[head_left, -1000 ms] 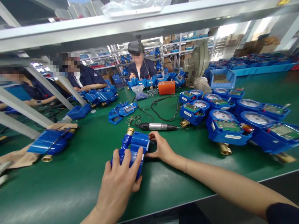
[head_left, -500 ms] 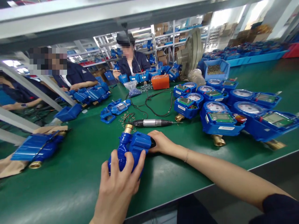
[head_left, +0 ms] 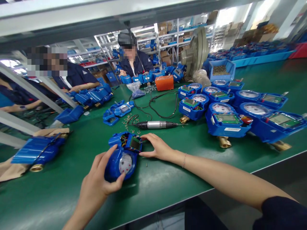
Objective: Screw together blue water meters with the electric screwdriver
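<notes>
Left hand (head_left: 94,179) cups blue water meter (head_left: 117,167) at 6 o'clock, fingers spread round dial; right hand (head_left: 155,147) open, fingertips against circuit end; steady hold suits.

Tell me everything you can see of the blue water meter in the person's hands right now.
The blue plastic water meter is held tilted, dial upward, over the green workbench. It has a round white dial and an open end exposing coloured wires beside a small display. The left hand grips the dial end; the right hand touches the display end.
</notes>
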